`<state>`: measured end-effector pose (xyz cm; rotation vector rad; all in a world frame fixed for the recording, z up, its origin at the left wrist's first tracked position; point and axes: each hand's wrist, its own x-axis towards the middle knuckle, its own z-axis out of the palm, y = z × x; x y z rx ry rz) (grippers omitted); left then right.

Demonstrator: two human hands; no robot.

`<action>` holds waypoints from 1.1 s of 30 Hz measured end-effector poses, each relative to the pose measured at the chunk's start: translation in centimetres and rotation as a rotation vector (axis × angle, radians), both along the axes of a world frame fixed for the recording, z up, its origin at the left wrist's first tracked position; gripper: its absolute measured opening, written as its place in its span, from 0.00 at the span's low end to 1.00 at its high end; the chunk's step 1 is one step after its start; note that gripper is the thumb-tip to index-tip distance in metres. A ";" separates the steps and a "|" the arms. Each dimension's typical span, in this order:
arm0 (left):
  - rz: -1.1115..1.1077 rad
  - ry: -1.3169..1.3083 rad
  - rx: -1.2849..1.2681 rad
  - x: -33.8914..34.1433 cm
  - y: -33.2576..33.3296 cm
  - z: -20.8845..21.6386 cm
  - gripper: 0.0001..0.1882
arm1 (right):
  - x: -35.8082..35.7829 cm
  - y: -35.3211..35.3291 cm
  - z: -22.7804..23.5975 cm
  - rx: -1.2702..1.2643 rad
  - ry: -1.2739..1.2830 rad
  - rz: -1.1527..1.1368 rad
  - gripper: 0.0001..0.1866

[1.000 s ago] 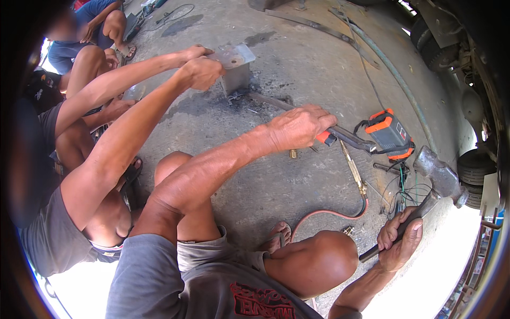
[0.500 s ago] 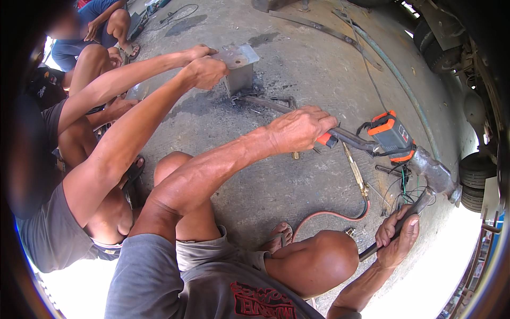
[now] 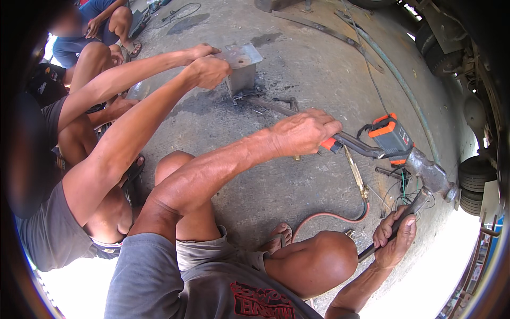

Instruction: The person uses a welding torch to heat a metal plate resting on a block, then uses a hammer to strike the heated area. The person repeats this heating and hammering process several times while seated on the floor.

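My left hand (image 3: 305,132) is closed around a long dark metal bar (image 3: 361,144). The bar's far end reaches the foot of a steel box-shaped bracket (image 3: 243,80) with a flat holed top plate. A red and black handle-like piece (image 3: 332,144) shows just under my left fingers; whether I grip it too is unclear. My right hand (image 3: 394,239) grips the handle of a sledgehammer (image 3: 433,174), its heavy head raised near the bar's close end but apart from it. A co-worker's two hands (image 3: 212,72) hold the bracket at its left side.
An orange and grey portable welding machine (image 3: 392,137) lies right of the bar. A brass torch (image 3: 355,170) with a red hose (image 3: 340,213) rests on the concrete. Farther off are a curved steel strip (image 3: 324,34) and a long pipe (image 3: 406,87). Tyres (image 3: 474,178) stand at right; other people crouch at left.
My left hand and the bar have shifted slightly right and down. The hammer head has moved very slightly. The co-worker's hands and the bracket have shifted a little to the right.
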<state>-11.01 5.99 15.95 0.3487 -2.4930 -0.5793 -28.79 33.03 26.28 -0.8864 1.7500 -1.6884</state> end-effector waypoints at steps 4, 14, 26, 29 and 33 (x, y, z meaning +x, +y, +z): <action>-0.006 0.013 -0.004 0.0 0.0 -0.2 0.28 | 0.1 0.0 -0.1 0.000 -0.005 0.005 0.32; 0.024 -0.077 0.039 0.3 -1.1 -0.5 0.26 | 0.6 0.7 -0.4 0.049 -0.007 0.009 0.31; 0.061 -0.101 0.011 0.2 -1.3 0.2 0.27 | -1.9 0.1 8.5 -0.915 0.352 -0.199 0.27; 0.060 -0.077 0.002 -0.7 -1.3 -0.7 0.28 | 0.6 -1.5 3.3 -0.708 0.199 -0.038 0.22; 0.067 -0.052 -0.049 -0.2 -1.5 -1.9 0.27 | 0.0 -1.1 -1.3 0.310 0.385 0.118 0.19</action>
